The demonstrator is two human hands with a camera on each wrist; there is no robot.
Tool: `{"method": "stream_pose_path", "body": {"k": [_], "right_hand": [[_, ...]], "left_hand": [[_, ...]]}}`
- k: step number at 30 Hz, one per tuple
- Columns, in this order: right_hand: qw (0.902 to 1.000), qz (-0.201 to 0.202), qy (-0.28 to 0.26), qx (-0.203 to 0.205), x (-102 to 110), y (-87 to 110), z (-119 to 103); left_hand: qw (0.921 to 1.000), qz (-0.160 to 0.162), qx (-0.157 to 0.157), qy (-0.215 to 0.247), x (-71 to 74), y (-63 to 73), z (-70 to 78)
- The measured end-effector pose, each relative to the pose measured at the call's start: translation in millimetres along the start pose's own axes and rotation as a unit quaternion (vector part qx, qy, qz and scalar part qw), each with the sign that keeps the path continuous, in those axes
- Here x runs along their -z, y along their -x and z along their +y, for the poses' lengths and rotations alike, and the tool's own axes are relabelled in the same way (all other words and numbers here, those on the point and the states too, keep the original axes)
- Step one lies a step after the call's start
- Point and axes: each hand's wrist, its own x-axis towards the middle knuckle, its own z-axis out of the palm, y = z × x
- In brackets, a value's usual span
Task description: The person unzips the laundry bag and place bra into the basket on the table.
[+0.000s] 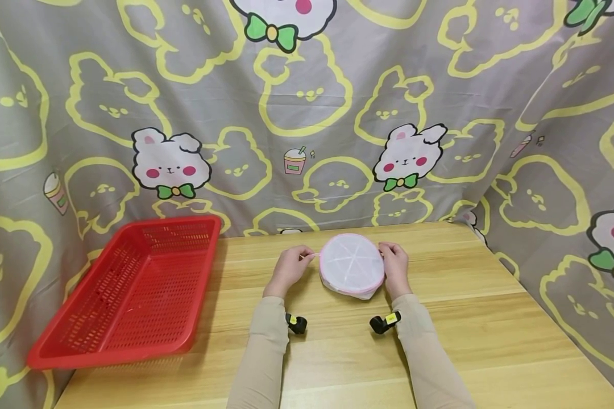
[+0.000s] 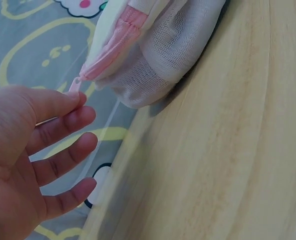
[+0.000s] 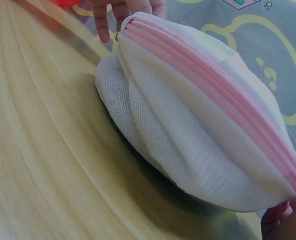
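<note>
A round white mesh laundry bag (image 1: 352, 264) with a pink zipper (image 3: 208, 65) round its rim sits on the table, its soft side sagging in folds. Thumb and index finger of my left hand (image 1: 291, 266) pinch the pink zipper pull (image 2: 75, 85) at the bag's left side. The other fingers of that hand are spread, as the left wrist view shows. At the right side, my right hand (image 1: 396, 262) pinches the bag's rim by the zipper's other end; only parts of its fingers (image 3: 283, 215) show in the right wrist view. Along the visible stretch the zipper looks closed.
A red plastic basket (image 1: 196, 272) with perforated sides stands at the left of the wooden table (image 1: 465, 318). A grey patterned curtain (image 1: 337, 187) hangs behind the table and along both sides. Small black cameras (image 1: 298, 325) are strapped at both wrists.
</note>
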Motion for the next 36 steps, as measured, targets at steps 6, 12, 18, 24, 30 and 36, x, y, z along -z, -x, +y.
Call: {"method": "stream_pose_path", "body": {"k": [6, 12, 18, 24, 30, 36], "right_hand": [[0.9997, -0.019, 0.012, 0.001, 0, -0.4, -1], [0.999, -0.039, 0.021, -0.009, -1, 1.2, -1], [0.9981, -0.052, 0.031, -0.01, -1, 1.7, -1], [0.9977, -0.055, 0.037, -0.014, -2, 1.5, -1], [0.9976, -0.056, 0.038, -0.015, -2, 2.3, -2], [0.9979, -0.054, 0.035, -0.011, -3, 2.7, -3]], "left_hand": [[0.9999, 0.012, 0.006, -0.01, -1.9, -0.1, 2.5], [0.9993, 0.025, 0.02, -0.017, -3.7, -0.9, 5.1], [0.9987, 0.036, 0.028, -0.024, -5.1, -1.3, 7.3], [0.9979, 0.045, 0.035, -0.03, -6.7, -1.2, 9.8], [0.9964, 0.062, 0.05, -0.028, -8.1, -1.4, 12.8], [0.9937, 0.084, 0.071, -0.025, -9.4, -1.3, 12.1]]}}
